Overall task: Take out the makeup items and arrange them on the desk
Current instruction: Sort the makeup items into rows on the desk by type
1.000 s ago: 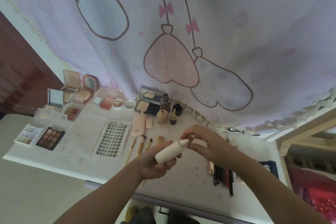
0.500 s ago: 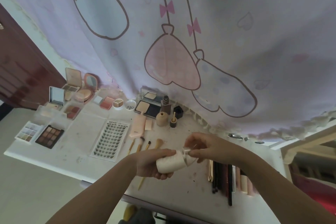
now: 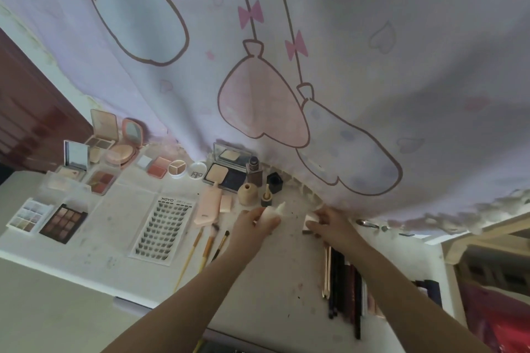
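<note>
White desk (image 3: pixel 86 261), scuffed and stained, backed by a cartoon-print curtain (image 3: pixel 344 66). Nearest you, dark pencils (image 3: pixel 348 281) lie in a row under your right forearm, long axes running away from you. Your left hand (image 3: pixel 252 226) grips a cream tube (image 3: pixel 272 212), uncapped nozzle tilted up and to the right, toward the back row. Your right hand (image 3: pixel 327 226) pinches what appears to be its cap (image 3: pixel 311 219), just beside the tube on its right, apart from it. Judgement: the tube's standing place lies directly beyond your left hand, next to the tan bottle (image 3: pixel 248 193); the left is nearer. Readable writing: "XOYO" on the lash tray (image 3: pixel 163 226); a round white jar lid (image 3: pixel 198 170) bears letters, read uncertainly as "jqiq".
</note>
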The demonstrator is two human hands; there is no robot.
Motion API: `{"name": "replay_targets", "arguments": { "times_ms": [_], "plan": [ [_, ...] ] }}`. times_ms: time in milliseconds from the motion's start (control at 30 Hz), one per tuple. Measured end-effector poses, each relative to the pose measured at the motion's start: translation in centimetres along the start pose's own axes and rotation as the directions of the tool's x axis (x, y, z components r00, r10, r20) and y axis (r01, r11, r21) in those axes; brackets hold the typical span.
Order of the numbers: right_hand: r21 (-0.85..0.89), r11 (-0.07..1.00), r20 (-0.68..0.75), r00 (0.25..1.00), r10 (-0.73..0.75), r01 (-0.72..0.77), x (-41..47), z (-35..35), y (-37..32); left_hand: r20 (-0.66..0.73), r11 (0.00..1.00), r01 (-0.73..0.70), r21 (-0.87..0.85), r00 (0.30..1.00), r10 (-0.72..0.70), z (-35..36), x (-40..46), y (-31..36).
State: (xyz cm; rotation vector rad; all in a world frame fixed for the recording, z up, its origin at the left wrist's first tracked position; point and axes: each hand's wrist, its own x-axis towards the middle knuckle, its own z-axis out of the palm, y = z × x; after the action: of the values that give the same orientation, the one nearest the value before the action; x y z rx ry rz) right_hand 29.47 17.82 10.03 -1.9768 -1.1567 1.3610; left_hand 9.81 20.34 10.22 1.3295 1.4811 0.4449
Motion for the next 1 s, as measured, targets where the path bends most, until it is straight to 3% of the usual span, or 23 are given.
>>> {"name": "replay_targets", "arguments": {
  "times_ms": [100,233,567,667,733,800,900,1000],
  "plan": [
    [0.048,0.998,-0.093,0.995,0.042,-0.038,1.7,1.8,0.2,-0.146,0.995,-0.049,0.085,0.987,0.061,2.2,1.3,-0.2],
    [0.062,0.995,-0.159,0.984,0.085,-0.076,3.2,3.2,0.6,-0.239,0.995,-0.084,0.059,0.966,0.096,3.9,2.0,-0.7],
    [-0.066,0.996,-0.24,0.968,-0.068,0.053,3.1,3.4,-0.4,-0.361,0.983,-0.176,0.049,0.915,0.182,6.6,2.7,-1.0],
    [-0.04,0.999,-0.181,0.983,-0.007,0.0,1.5,1.9,-1.1,-0.362,0.991,-0.13,-0.017,0.925,0.115,6.2,1.8,-1.3],
    [-0.127,0.99,-0.107,0.993,0.055,-0.068,0.4,0.2,-0.6,-0.379,0.996,-0.092,-0.001,0.922,0.085,6.0,0.2,-2.1],
    [-0.271,0.958,-0.081,0.994,0.07,-0.09,-0.7,-1.4,0.1,-0.335,0.998,-0.038,0.046,0.941,0.051,6.4,-1.7,-2.7],
    [-0.406,0.905,-0.065,0.992,0.109,-0.126,-1.6,-1.8,0.8,-0.096,0.975,-0.058,0.214,0.992,0.081,8.8,-3.7,-2.4],
    [-0.521,0.845,-0.118,0.991,0.07,-0.121,-0.9,-0.7,1.3,0.087,0.808,-0.209,0.551,0.977,0.193,11.6,-3.4,-1.3]
  ]
}}
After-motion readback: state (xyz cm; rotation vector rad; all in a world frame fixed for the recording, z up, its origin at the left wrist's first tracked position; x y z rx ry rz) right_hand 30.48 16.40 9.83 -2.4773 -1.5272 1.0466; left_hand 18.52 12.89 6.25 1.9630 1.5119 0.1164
